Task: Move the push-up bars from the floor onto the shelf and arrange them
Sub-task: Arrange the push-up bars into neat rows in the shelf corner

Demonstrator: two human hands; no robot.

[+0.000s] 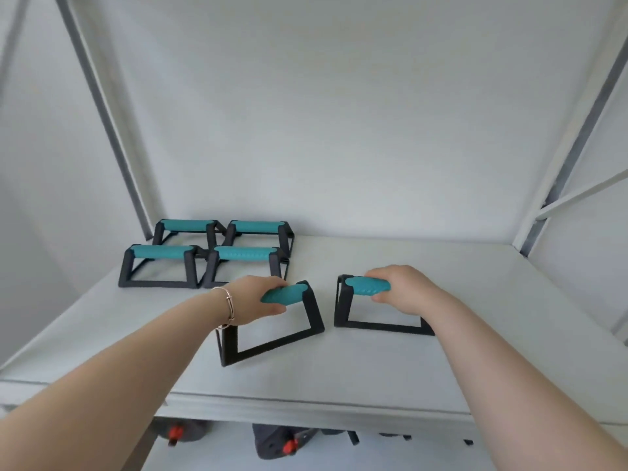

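We are looking down onto a wide pale shelf (441, 300) inside a white frame, and it carries all six push-up bars we can see. At its back left stand four push-up bars (207, 254) in a tight two-by-two block, dark frames with teal grips, neighbours touching or nearly so. Nearer the front edge are two more, one under each of our hands. Our left hand (253, 299) is wrapped closed around the teal grip of the left bar (278, 321), which sits skewed, its base frame angled relative to the shelf edge, just in front of the block of four. Our right hand (402, 288) is clenched over the grip of the right bar (353, 305), which sits squarer to the edge and a little apart from the left one. Both bases seem to rest on the shelf, though we cannot be sure. A thin bracelet (227, 309) circles the left wrist. Below the shelf edge, dark items with red parts (278, 443) show only partly and blurred.
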